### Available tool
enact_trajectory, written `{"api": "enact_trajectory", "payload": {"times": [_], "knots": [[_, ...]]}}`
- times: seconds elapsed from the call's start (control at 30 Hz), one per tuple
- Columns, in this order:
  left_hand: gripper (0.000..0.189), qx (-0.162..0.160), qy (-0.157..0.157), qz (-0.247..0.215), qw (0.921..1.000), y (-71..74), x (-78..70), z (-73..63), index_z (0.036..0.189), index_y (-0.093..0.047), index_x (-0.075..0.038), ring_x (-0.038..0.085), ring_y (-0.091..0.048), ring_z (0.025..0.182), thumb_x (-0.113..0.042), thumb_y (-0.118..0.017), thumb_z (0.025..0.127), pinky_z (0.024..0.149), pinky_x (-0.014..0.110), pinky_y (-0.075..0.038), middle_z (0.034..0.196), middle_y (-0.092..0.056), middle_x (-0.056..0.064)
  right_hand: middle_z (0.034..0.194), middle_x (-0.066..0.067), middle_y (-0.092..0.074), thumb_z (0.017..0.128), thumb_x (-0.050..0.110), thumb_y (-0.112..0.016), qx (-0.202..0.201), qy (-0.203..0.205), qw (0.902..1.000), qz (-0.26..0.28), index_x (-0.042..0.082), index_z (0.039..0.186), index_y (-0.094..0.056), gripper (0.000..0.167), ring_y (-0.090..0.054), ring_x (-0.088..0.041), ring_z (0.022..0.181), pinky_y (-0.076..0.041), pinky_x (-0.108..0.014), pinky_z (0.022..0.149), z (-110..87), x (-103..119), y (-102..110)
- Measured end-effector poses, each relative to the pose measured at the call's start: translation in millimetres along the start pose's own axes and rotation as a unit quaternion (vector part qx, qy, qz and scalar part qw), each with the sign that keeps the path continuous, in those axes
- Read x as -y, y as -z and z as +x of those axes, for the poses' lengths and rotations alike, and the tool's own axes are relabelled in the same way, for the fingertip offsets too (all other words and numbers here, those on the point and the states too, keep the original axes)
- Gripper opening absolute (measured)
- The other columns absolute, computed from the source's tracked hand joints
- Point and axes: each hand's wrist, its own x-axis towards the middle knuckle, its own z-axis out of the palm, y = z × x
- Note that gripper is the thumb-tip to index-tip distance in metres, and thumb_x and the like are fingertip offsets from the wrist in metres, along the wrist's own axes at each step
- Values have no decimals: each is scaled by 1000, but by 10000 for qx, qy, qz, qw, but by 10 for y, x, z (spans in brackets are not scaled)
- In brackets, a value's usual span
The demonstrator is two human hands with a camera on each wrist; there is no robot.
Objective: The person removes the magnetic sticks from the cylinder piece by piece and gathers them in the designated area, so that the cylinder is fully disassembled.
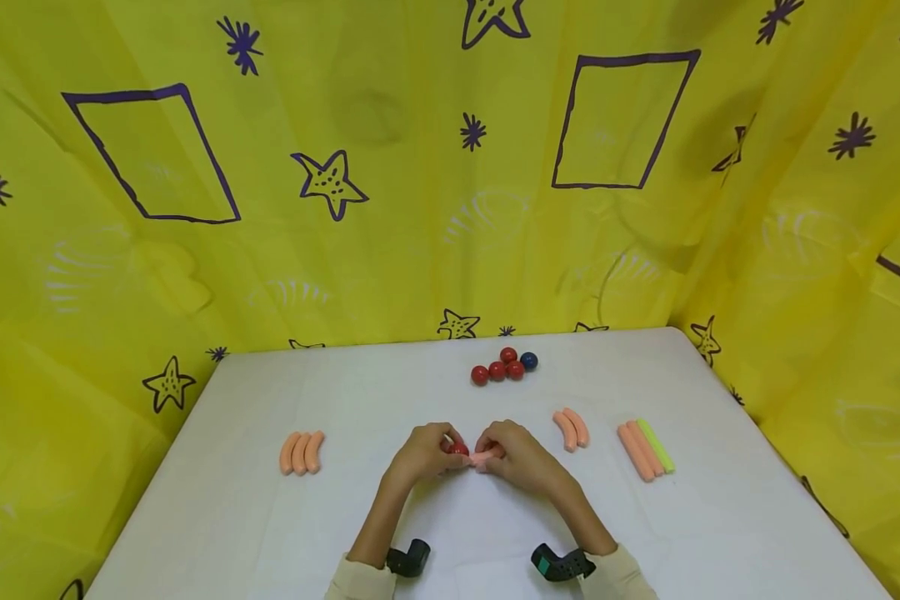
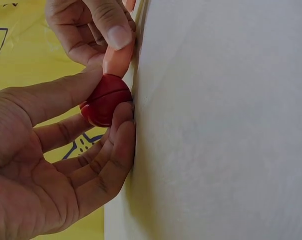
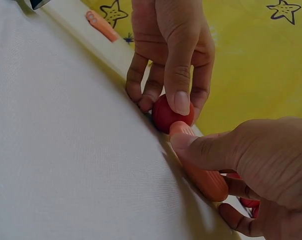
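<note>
Between the thumb and fingers of my left hand (image 1: 423, 454) is a glossy red ball (image 2: 107, 100) with a groove round it. My right hand (image 1: 523, 457) pinches a short salmon-coloured toy rod (image 3: 203, 175), its thumb lying along the near end. In both wrist views the tip of the rod meets the ball. Both hands are low over the white table (image 1: 255, 542), close together at its middle. Fingers cover part of the ball and rod in the head view.
Several red balls (image 1: 497, 371) and a blue ball (image 1: 528, 361) sit at the back. Three curved salmon rods (image 1: 300, 452) lie left, two curved rods (image 1: 572, 429) right. Farther right are straight salmon rods (image 1: 636, 452) beside a green rod (image 1: 656, 446). A yellow patterned curtain (image 1: 405, 250) surrounds the table.
</note>
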Motion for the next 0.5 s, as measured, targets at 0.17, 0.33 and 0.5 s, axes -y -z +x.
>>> {"api": "enact_trajectory", "payload": {"times": [0.17,0.33,0.5], "knots": [[22,38,2,-177,9998,29,12,17,98,-66,-1,14,-57,63,-11,-77,82,55,25,-50,77,-61,5,88,11,-65,88,25,-72,-78,146,9998,120,19,94,-70,9,-55,-8,87,-46,-27,81,36,-20,11],[23,49,49,-292,9996,28,37,11,98,-65,-1,14,-58,62,-10,-77,82,54,25,-50,77,-61,6,90,13,-66,93,35,-64,7,-18,9996,280,22,96,-70,15,-57,-6,88,-48,-26,81,53,-46,-17],[23,79,65,-344,9994,27,40,14,99,-65,0,14,-59,62,-11,-77,82,54,25,-50,77,-61,6,89,13,-66,95,38,-60,36,-232,9988,435,24,95,-69,17,-58,-4,85,-49,-24,79,52,-39,-24]]}}
